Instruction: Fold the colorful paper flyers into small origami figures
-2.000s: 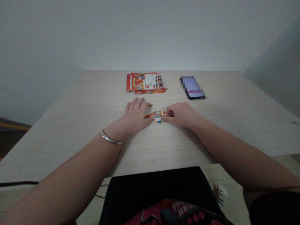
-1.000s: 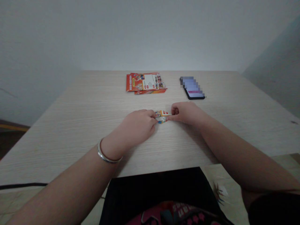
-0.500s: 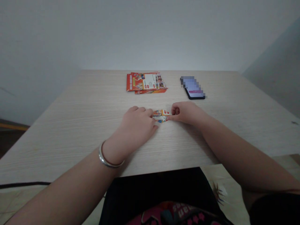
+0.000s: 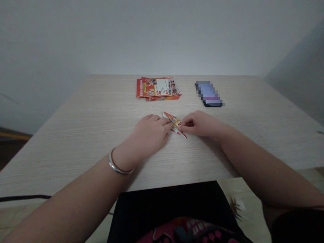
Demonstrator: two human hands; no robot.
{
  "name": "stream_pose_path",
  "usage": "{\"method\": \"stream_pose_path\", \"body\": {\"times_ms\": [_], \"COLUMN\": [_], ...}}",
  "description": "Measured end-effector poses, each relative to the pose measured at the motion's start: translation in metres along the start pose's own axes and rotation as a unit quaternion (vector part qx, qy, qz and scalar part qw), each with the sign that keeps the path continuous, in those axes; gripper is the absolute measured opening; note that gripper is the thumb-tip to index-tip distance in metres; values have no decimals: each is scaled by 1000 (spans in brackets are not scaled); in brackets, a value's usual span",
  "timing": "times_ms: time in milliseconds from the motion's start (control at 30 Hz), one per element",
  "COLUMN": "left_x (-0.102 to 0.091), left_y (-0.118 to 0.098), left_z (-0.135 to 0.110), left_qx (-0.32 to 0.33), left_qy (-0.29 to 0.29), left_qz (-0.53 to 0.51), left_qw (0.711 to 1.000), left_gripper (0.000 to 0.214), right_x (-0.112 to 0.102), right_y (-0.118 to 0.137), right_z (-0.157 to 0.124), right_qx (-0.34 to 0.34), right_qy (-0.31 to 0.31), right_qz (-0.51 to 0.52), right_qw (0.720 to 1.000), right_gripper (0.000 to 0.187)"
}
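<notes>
A small folded paper [image 4: 178, 123] with red, orange and white print lies on the table between my two hands. It has a pointed tip at its upper left and another at its lower right. My left hand [image 4: 153, 131], a silver bangle at its wrist, presses the paper from the left with its fingertips, the thumb lower down. On the other side my right hand [image 4: 198, 123] is closed in a pinch at the paper's right edge, its fingers curled. Fingertips cover part of the paper.
Behind the hands lies a stack of red printed leaflets [image 4: 159, 88]. To its right is a phone [image 4: 209, 95] with its screen lit and blurred out. The pale wooden table [image 4: 88, 128] meets a wall at the back. A black cable [image 4: 25, 197] runs along the near left edge.
The folded paper has changed from a compact strip to a slanted shape with two pointed tips showing. My left fingers have shifted slightly right onto it, and my right hand has closed up its pinch.
</notes>
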State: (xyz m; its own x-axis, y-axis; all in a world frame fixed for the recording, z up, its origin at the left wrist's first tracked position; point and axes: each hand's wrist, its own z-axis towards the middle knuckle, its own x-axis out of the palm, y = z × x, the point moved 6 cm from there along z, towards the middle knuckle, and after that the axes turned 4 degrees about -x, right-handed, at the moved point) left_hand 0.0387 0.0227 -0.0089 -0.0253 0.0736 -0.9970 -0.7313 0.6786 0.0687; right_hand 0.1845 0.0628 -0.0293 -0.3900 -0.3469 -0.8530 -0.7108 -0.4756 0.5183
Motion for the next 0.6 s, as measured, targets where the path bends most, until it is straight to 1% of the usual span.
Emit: {"method": "stream_pose_path", "body": {"times_ms": [100,133,200,267,333,500,600], "left_x": [3,4,5,4,4,4,7], "left_y": [1,3,5,9,12,24,24], "left_z": [-1,-1,-2,-2,-2,1,2], "left_qx": [17,15,7,-1,-9,-73,-72], "left_qy": [8,8,0,-14,-26,-51,-56], "left_qz": [-8,-8,-9,-14,-25,-32,-26], "left_qw": [1000,1000,1000,1000,999,996,995], "left_gripper": [42,42,41,40,38,36,35], "right_x": [-6,-8,-9,-7,-6,0,4], "right_y": [-2,-2,-2,-3,-5,0,9], "right_z": [1,1,2,2,2,4,4], "right_qx": [-49,-78,-141,-180,-199,-217,-233], "right_qy": [-66,-92,-120,-126,-130,-134,-137], "right_qz": [10,5,-11,-29,-51,-80,-84], "right_qw": [997,993,983,975,970,964,959], "right_gripper": [16,18,27,34,36,25,20]}}
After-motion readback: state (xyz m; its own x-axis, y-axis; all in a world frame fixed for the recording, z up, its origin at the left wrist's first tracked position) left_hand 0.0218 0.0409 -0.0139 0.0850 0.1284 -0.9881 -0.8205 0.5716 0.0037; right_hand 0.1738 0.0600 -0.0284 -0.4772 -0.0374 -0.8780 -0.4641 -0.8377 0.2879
